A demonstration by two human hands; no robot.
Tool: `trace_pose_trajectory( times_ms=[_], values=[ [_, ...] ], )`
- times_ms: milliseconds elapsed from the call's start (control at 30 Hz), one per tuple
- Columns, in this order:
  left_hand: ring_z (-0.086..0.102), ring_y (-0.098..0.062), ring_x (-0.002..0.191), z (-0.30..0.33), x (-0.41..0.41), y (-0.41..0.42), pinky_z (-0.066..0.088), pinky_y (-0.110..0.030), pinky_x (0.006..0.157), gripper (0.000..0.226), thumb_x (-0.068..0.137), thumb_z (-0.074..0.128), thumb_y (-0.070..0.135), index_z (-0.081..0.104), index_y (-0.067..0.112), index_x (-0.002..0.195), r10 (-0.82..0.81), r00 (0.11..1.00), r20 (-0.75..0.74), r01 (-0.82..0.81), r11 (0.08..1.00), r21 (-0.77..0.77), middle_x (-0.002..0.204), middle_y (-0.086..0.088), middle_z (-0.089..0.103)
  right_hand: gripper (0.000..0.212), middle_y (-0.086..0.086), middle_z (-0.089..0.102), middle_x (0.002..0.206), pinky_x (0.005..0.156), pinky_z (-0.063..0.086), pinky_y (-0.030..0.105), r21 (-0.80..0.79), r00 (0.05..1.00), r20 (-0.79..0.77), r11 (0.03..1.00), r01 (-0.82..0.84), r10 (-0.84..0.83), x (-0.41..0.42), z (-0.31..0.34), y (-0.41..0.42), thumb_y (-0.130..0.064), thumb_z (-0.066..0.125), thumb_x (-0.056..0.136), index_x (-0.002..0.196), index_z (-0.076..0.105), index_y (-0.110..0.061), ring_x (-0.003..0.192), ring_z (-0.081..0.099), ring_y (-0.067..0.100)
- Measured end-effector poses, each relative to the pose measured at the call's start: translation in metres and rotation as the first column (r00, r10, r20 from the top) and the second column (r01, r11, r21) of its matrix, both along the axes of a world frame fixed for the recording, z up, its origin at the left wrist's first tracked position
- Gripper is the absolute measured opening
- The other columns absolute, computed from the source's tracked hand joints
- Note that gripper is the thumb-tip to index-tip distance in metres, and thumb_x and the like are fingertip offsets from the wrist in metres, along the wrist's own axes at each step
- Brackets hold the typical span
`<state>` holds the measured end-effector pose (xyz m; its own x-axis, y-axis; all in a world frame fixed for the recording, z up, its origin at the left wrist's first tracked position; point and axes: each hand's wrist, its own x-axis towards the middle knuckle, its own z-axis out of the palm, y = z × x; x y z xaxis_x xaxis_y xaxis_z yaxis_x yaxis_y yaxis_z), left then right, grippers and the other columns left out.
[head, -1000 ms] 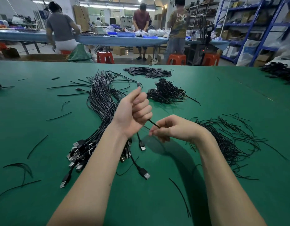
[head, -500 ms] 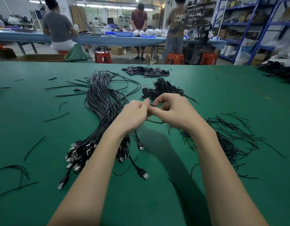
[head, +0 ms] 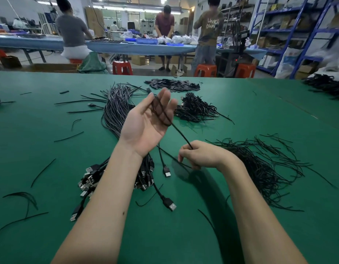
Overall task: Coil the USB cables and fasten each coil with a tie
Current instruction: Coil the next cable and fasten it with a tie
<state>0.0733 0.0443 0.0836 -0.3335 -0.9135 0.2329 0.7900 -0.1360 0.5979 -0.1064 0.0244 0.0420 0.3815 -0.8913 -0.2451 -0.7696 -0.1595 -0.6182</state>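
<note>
My left hand (head: 145,124) is raised palm up with straight fingers, and a black USB cable (head: 161,113) loops round those fingers. From the loop the cable runs down and right into my right hand (head: 201,155), which pinches it just above the green table (head: 241,115). Its USB plug (head: 167,171) hangs below, near the table. A big bundle of loose USB cables (head: 115,111) lies under my left forearm, plugs toward me. Black ties (head: 267,164) lie spread to the right of my right hand.
A heap of coiled cables (head: 195,108) sits beyond my left hand, with a flat pile of black pieces (head: 172,85) behind it. Stray ties (head: 43,169) dot the left side. More cables (head: 328,85) lie far right. People work at a blue table (head: 117,47) behind.
My hands, joined half a second ago, have parted. My left hand opened palm up with the cable looped on its fingers; my right hand dropped down and right, drawing the cable taut.
</note>
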Motion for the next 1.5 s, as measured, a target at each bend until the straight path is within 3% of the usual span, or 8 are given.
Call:
trace_pose_trajectory(
  times_ms=[133, 267, 433, 600, 667, 967, 1233, 1500],
  values=[
    [0.05, -0.005, 0.041, -0.006, 0.005, 0.003, 0.037, -0.012, 0.038, 0.043, 0.103, 0.043, 0.029, 0.067, 0.016, 0.07, -0.104, 0.89, 0.445, 0.155, 0.985, -0.08, 0.058, 0.006, 0.059, 0.033, -0.01, 0.049, 0.05, 0.05, 0.036, 0.023, -0.117, 0.967, 0.153, 0.968, 0.221, -0.202, -0.004, -0.007, -0.007, -0.022, 0.049, 0.099, 0.072, 0.067, -0.024, 0.051, 0.044, 0.014],
    [0.07, -0.016, 0.058, -0.016, -0.006, -0.002, 0.032, -0.013, 0.035, 0.049, 0.107, 0.038, 0.033, 0.072, 0.004, 0.087, -0.027, 0.435, 0.9, 0.181, 0.982, -0.058, 0.083, -0.014, 0.076, 0.032, -0.002, 0.071, 0.067, 0.047, 0.039, 0.014, -0.316, 0.891, 0.333, 0.854, 0.414, -0.309, -0.002, 0.001, -0.011, -0.023, 0.055, 0.096, 0.068, 0.069, -0.029, 0.056, 0.057, 0.007],
    [0.075, -0.021, 0.092, -0.032, -0.014, -0.017, 0.061, -0.034, 0.084, 0.047, 0.109, 0.037, 0.033, 0.072, 0.002, 0.105, 0.319, 0.194, 0.928, -0.144, 0.945, -0.295, 0.1, -0.016, 0.076, 0.012, -0.011, 0.056, 0.058, 0.056, 0.043, 0.018, -0.293, 0.845, 0.457, 0.851, 0.437, -0.277, 0.008, 0.013, -0.007, -0.019, 0.06, 0.094, 0.09, 0.071, -0.023, 0.053, 0.049, 0.004],
    [0.073, -0.022, 0.103, -0.018, -0.004, -0.021, 0.059, -0.024, 0.076, 0.048, 0.111, 0.027, 0.03, 0.064, 0.0, 0.117, 0.402, 0.765, 0.503, -0.422, 0.903, -0.08, 0.107, -0.012, 0.076, 0.029, -0.011, 0.03, 0.058, 0.053, 0.042, 0.02, 0.093, 0.716, 0.696, 0.996, -0.01, -0.058, 0.007, 0.027, 0.007, -0.022, 0.045, 0.108, 0.095, 0.069, -0.013, 0.051, 0.029, 0.009],
    [0.071, -0.026, 0.108, -0.011, -0.001, -0.019, 0.059, -0.024, 0.077, 0.049, 0.111, 0.025, 0.029, 0.06, -0.004, 0.121, 0.36, 0.864, 0.351, -0.383, 0.924, -0.005, 0.113, -0.017, 0.073, 0.035, -0.007, 0.027, 0.063, 0.052, 0.033, 0.021, 0.14, 0.713, 0.696, 0.99, -0.019, -0.084, 0.006, 0.024, 0.008, -0.025, 0.04, 0.11, 0.1, 0.071, -0.011, 0.055, 0.024, 0.012],
    [0.072, -0.026, 0.103, -0.001, -0.012, -0.013, 0.059, -0.028, 0.086, 0.05, 0.111, 0.024, 0.028, 0.061, -0.005, 0.118, 0.323, 0.931, 0.169, -0.338, 0.939, 0.07, 0.113, -0.018, 0.073, 0.037, -0.008, 0.031, 0.061, 0.039, 0.02, 0.017, 0.194, 0.838, 0.546, 0.972, -0.134, 0.006, -0.014, 0.043, 0.008, -0.028, 0.039, 0.11, 0.118, 0.073, -0.015, 0.049, 0.02, 0.008],
    [0.074, -0.023, 0.096, -0.009, -0.027, -0.009, 0.06, -0.023, 0.076, 0.051, 0.111, 0.026, 0.029, 0.067, 0.0, 0.108, 0.241, 0.902, 0.357, -0.25, 0.968, -0.02, 0.105, -0.013, 0.076, 0.035, -0.008, 0.032, 0.061, 0.04, 0.019, 0.015, 0.341, 0.917, 0.391, 0.914, -0.221, 0.076, -0.011, 0.03, 0.008, -0.038, 0.045, 0.107, 0.119, 0.074, -0.021, 0.05, 0.018, 0.008],
    [0.055, -0.009, 0.048, -0.009, -0.001, -0.003, 0.038, -0.017, 0.041, 0.048, 0.105, 0.043, 0.032, 0.077, 0.018, 0.073, 0.085, 0.73, 0.678, 0.02, 0.989, -0.146, 0.064, 0.002, 0.065, 0.013, -0.013, 0.052, 0.057, 0.047, 0.033, 0.017, 0.203, 0.811, 0.542, 0.971, 0.129, -0.221, -0.023, 0.007, -0.005, -0.021, 0.079, 0.087, 0.098, 0.072, -0.02, 0.05, 0.037, 0.006]
  ],
)
